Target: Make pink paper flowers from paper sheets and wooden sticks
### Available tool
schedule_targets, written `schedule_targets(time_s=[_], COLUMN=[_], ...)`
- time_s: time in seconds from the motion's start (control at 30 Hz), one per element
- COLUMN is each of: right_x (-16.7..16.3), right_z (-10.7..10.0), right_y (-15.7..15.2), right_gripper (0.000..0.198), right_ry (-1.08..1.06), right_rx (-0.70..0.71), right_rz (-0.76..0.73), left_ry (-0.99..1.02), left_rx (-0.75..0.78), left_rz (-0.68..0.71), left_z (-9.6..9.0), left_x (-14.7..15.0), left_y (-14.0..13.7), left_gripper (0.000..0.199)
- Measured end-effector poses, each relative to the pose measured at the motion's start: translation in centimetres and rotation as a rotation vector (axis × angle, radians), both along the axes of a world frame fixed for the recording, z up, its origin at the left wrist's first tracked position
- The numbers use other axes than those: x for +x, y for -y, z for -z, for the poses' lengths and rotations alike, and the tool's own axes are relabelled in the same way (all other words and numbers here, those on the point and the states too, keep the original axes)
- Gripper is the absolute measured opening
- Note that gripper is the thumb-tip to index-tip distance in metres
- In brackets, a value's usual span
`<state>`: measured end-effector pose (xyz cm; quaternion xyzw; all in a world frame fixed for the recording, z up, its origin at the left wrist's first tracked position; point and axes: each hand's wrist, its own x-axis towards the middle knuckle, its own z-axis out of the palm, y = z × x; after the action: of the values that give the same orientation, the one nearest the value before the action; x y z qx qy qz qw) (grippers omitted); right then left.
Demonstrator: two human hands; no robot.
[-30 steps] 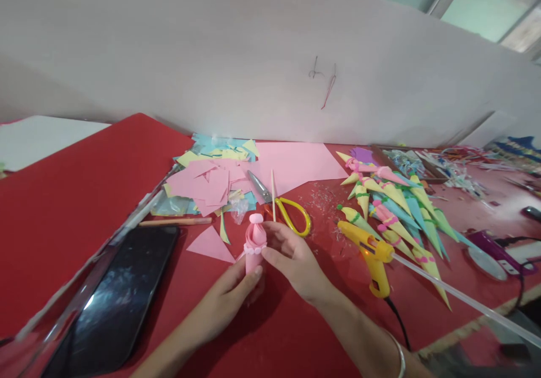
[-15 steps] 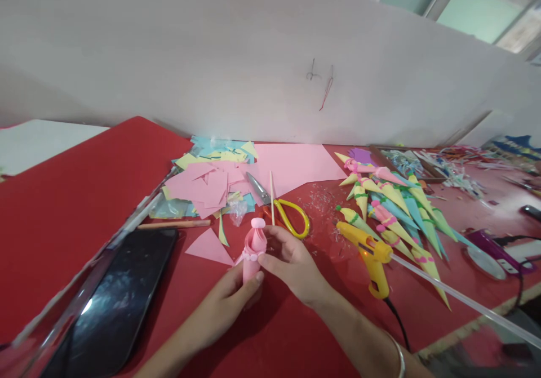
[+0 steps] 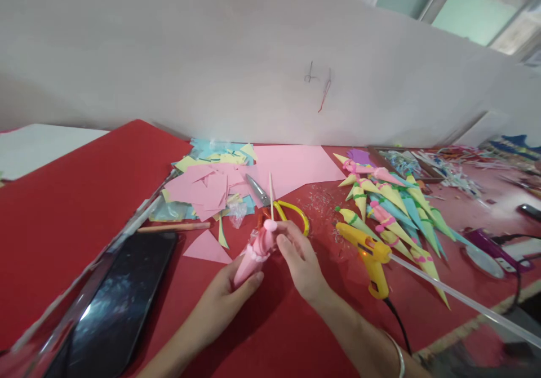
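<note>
the left hand [image 3: 226,293] has its fingers closed round the lower part of a pink rolled-paper cone [image 3: 250,264], whose long axis leans up and rightward from that grip; the right hand [image 3: 305,265], fingers loosely parted, sits just right of the ball tip [image 3: 270,226], contact unclear.

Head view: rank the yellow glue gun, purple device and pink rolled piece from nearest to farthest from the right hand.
1. Pink rolled piece: in the left hand, beside the right hand.
2. Yellow glue gun: right of that hand.
3. Purple device: far right.
</note>
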<state>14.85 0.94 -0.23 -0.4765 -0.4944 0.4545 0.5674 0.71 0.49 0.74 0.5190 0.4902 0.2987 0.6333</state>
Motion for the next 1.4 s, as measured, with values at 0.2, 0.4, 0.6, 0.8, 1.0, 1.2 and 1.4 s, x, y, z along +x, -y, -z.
schedule_targets(time_s=[0.2, 0.4, 0.6, 0.8, 1.0, 1.2, 1.4], right_x=[1.0, 1.0, 1.1, 0.9, 0.9, 1.2, 0.9], right_z=[0.7, 0.8, 0.6, 0.2, 0.2, 0.2, 0.5], right_y=[-0.6, -0.7, -0.6, -0.4, -0.4, -0.3, -0.2], right_gripper=[0.025, 0.030, 0.024, 0.015, 0.013, 0.021, 0.023], right_ry=[0.482, 0.631, 0.420, 0.345, 0.295, 0.210, 0.339], right_rx=[0.066, 0.018, -0.042, -0.054, -0.090, -0.129, -0.055], right_rz=[0.026, -0.096, -0.126, -0.184, -0.262, -0.390, -0.292], left_ry=[-0.027, 0.013, 0.011, -0.045, 0.023, 0.040, 0.041], left_rx=[0.032, 0.001, -0.023, 0.081, 0.074, -0.005, -0.024], left_rz=[-0.240, -0.288, -0.268, -0.297, -0.253, -0.342, -0.343], left_z=[-0.3, 0.0, 0.3, 0.1, -0.7, -0.9, -1.2], left_x=[0.0, 0.2, 0.1, -0.1, 0.3, 0.4, 0.8], left_y=[-0.2, -0.5, -0.6, -0.6, -0.6, -0.6, -0.6], left_gripper=[0.027, 0.037, 0.035, 0.031, 0.030, 0.032, 0.031])
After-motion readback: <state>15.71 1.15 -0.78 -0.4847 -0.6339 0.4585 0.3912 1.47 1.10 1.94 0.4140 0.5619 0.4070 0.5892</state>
